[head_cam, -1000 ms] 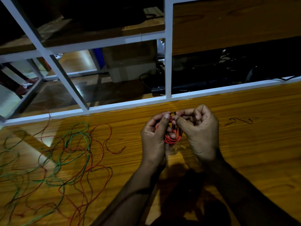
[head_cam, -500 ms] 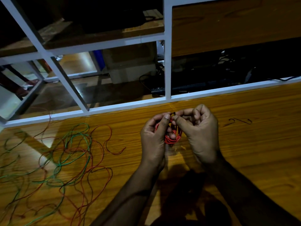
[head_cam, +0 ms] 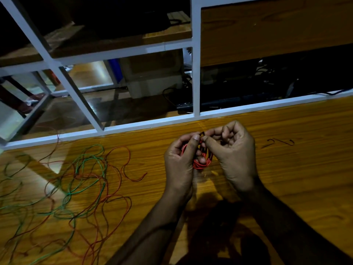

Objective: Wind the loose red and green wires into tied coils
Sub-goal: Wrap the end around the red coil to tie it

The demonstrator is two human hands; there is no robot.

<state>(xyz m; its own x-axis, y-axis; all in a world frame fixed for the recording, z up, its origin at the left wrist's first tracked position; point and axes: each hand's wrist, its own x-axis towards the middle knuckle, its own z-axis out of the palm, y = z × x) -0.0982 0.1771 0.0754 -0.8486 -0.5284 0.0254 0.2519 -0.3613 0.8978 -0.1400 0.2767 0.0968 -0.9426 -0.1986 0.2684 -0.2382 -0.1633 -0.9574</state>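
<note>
Now gripping a small red coil [head_cam: 200, 163] above the table [head_cam: 286, 178], left hand [head_cam: 180, 163] curled around it, right hand [head_cam: 232, 152] pinching a dark tie [head_cam: 202, 133] on top; loose red and green wires [head_cam: 76, 184] sprawled left.

Dim, warm light is falling across the wooden table [head_cam: 286, 178], with one pale bright patch glaring on its left part and another glowing on the floor beyond the white frame [head_cam: 196, 73]. The far shelves are sinking into near-black, and a heavy shadow is pooling on the near table beneath the forearms. The wide lens is bowing the frame's bars toward the edges, and detail is softening at the left.
</note>
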